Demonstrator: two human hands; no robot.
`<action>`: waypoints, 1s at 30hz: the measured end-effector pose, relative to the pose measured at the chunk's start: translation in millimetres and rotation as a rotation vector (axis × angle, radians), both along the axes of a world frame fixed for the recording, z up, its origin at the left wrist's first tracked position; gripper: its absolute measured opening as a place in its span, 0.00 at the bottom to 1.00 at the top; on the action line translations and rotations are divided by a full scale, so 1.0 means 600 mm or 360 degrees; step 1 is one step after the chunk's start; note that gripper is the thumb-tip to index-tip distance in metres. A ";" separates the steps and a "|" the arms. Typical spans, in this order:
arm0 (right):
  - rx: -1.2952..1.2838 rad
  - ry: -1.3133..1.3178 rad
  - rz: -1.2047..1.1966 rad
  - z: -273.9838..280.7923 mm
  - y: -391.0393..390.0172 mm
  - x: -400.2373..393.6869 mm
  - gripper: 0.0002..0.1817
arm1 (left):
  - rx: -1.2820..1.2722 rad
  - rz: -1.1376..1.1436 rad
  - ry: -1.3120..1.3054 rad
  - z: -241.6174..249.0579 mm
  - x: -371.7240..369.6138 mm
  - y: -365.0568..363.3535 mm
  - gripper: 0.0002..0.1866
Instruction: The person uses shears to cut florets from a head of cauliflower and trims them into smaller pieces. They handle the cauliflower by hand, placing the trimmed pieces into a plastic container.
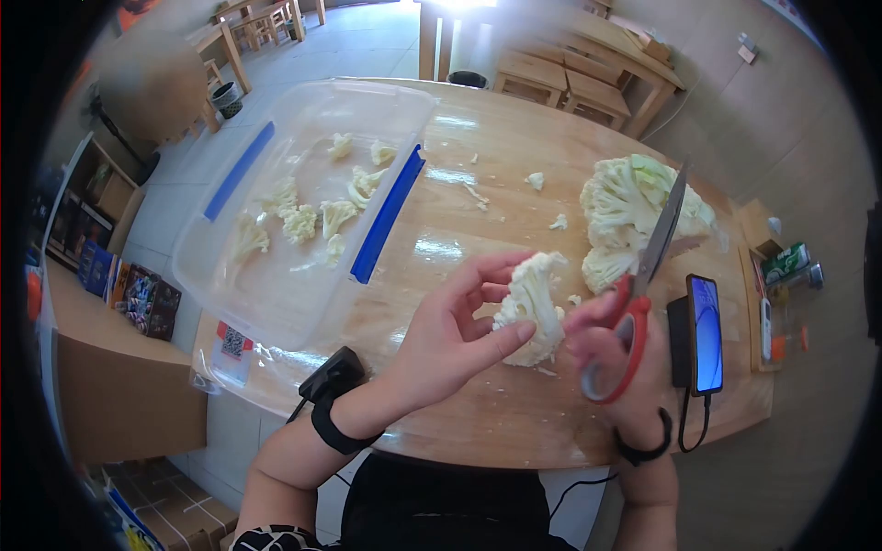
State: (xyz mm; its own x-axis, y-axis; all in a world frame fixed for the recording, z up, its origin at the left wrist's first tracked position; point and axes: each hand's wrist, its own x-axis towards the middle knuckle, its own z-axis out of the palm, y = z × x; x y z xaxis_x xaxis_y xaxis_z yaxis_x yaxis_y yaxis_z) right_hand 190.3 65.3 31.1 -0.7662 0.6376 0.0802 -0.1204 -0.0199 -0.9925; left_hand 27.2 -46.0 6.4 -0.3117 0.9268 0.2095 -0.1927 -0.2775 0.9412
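Note:
Between the thumb and fingers of my left hand (459, 331) is a cauliflower floret (533, 308), held above the table near its front. My right hand (634, 367) grips red-handled scissors (627, 354), their blades pointing up and away; the fingers are slightly blurred. The blades pass in front of the large cauliflower head (629, 207), which lies on the table at the right. To the left stands a clear plastic box (303, 101) with blue side clips, and several cut florets (300, 223) lie in it.
A lit phone (706, 335) with a cable stands right of my right hand. Small cauliflower crumbs (535, 181) lie on the wooden table (496, 129). A tray with a green can (785, 264) is at the right edge. Wooden stools (533, 78) stand beyond.

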 end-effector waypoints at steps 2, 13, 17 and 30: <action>0.0188 -0.0226 -0.0127 0.019 -0.003 0.028 0.17 | -0.0011 0.0005 -0.0280 0.011 -0.002 -0.004 0.32; 0.0787 -0.1104 0.0217 0.038 -0.026 0.094 0.23 | 0.0198 0.0120 -0.0265 0.017 0.006 -0.009 0.31; 0.0778 -0.1112 0.0187 0.034 -0.028 0.087 0.20 | 0.0224 0.0104 -0.0205 0.010 0.002 -0.007 0.31; 0.0042 -0.1035 0.0388 0.017 -0.018 0.104 0.15 | 0.0149 0.0013 -0.0424 0.008 0.000 -0.007 0.32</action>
State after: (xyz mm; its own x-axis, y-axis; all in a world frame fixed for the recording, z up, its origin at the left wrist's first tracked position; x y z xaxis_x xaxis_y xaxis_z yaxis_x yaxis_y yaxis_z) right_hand 252.5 54.2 41.0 -0.7851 0.4453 -0.4306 0.5038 0.0545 -0.8621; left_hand 27.3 -50.1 11.1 -0.3746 0.9046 0.2036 -0.4272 -0.3633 0.8279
